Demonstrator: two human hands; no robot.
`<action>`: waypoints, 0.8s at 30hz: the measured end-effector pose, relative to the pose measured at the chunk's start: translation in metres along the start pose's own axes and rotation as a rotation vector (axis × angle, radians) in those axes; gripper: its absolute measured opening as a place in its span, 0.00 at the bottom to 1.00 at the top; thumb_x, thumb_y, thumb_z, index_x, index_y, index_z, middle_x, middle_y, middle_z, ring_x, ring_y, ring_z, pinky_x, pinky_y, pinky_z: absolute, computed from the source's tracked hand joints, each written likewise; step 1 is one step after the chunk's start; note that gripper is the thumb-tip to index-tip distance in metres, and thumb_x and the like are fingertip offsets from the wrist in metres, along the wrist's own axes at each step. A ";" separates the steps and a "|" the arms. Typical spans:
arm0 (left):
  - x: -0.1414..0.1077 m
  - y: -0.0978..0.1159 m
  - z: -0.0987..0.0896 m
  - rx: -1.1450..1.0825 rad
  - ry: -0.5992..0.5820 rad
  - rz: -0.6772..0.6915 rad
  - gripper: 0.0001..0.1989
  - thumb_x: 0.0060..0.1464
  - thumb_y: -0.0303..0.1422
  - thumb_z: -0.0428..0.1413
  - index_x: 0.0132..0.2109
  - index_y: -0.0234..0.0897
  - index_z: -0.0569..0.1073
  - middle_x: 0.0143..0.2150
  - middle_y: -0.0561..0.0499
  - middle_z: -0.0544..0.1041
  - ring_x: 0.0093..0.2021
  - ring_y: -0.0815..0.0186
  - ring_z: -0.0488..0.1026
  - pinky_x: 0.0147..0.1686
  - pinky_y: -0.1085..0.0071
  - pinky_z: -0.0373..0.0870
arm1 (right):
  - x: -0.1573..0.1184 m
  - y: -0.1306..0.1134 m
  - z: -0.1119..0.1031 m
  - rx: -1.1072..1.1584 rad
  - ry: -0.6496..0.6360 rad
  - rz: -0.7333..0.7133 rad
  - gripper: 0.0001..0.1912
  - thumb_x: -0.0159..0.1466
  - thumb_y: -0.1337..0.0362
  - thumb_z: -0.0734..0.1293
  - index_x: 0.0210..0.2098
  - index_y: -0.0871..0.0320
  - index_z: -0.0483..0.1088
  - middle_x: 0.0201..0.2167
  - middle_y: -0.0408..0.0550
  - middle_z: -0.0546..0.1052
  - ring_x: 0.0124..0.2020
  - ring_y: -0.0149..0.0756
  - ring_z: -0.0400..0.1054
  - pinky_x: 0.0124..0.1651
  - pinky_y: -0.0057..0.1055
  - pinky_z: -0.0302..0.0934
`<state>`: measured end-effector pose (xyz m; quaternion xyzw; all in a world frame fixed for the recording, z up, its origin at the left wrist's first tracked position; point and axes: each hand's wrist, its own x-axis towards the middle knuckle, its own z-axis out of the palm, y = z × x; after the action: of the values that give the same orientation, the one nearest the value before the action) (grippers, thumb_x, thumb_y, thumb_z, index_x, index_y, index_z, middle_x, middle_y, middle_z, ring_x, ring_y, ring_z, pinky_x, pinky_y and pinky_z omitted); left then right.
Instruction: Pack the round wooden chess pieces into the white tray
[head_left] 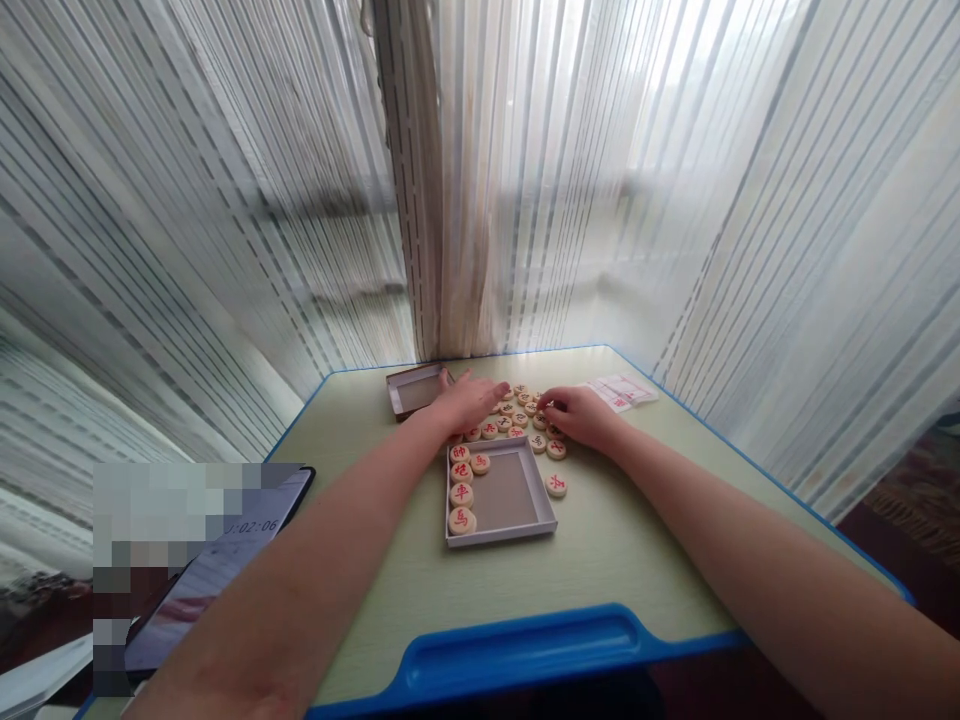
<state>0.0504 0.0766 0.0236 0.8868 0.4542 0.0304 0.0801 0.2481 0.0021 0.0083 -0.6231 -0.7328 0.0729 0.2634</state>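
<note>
Round Chinese chess pieces point(520, 419) lie loosely grouped on the table, with red or dark characters. Over the left part of the group my left hand point(471, 399) reaches, thumb apart and fingers stretched out; it is open. On the opposite side, my right hand point(576, 412) has its fingers curled together against the pieces, and what is between the fingertips is hidden. Nearer to me is an open shallow box point(540, 480). Several red-marked pieces point(462, 495) form a column along its left wall, with one more piece point(480, 464) beside them.
A second shallow box part point(397, 404) lies at the back left, partly behind my left hand. Printed paper point(619, 391) rests at the back right. A phone or tablet point(225, 570) showing a timer is by my left forearm. Blue edging point(525, 640) borders the table point(637, 560); curtains hang behind.
</note>
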 end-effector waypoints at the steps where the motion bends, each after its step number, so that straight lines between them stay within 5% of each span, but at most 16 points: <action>1: -0.001 0.000 -0.001 -0.004 0.012 0.000 0.33 0.59 0.50 0.25 0.55 0.49 0.67 0.61 0.52 0.64 0.65 0.48 0.48 0.57 0.38 0.32 | 0.000 0.000 0.000 0.001 0.001 0.000 0.13 0.55 0.68 0.60 0.33 0.59 0.76 0.20 0.43 0.74 0.22 0.30 0.64 0.28 0.25 0.55; 5: -0.003 0.000 -0.006 -0.001 0.029 0.000 0.33 0.59 0.50 0.26 0.46 0.43 0.73 0.54 0.47 0.72 0.60 0.50 0.57 0.57 0.38 0.35 | 0.000 0.000 -0.002 0.009 0.002 0.003 0.13 0.55 0.68 0.60 0.33 0.59 0.76 0.19 0.44 0.74 0.22 0.30 0.64 0.28 0.25 0.55; 11: -0.001 -0.006 -0.003 0.010 0.024 0.034 0.30 0.60 0.49 0.29 0.54 0.45 0.68 0.59 0.48 0.67 0.63 0.51 0.53 0.58 0.44 0.40 | 0.000 -0.001 -0.003 -0.005 -0.007 -0.006 0.13 0.55 0.68 0.60 0.33 0.60 0.76 0.22 0.45 0.76 0.22 0.30 0.65 0.28 0.25 0.55; 18: 0.002 -0.010 -0.002 0.064 0.111 0.016 0.31 0.60 0.48 0.30 0.42 0.42 0.76 0.48 0.44 0.73 0.52 0.55 0.65 0.57 0.44 0.42 | 0.001 0.001 -0.002 -0.022 -0.001 -0.007 0.13 0.55 0.67 0.60 0.33 0.59 0.76 0.23 0.45 0.76 0.23 0.30 0.65 0.29 0.25 0.56; 24: 0.002 -0.015 0.001 -0.004 0.099 0.062 0.29 0.60 0.48 0.33 0.44 0.44 0.76 0.53 0.45 0.72 0.58 0.50 0.58 0.57 0.42 0.37 | 0.000 0.000 -0.002 -0.031 -0.010 -0.020 0.12 0.55 0.67 0.60 0.32 0.59 0.76 0.21 0.45 0.75 0.22 0.30 0.64 0.28 0.25 0.56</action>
<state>0.0395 0.0870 0.0203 0.8977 0.4298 0.0775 0.0583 0.2493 0.0018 0.0103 -0.6194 -0.7415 0.0619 0.2505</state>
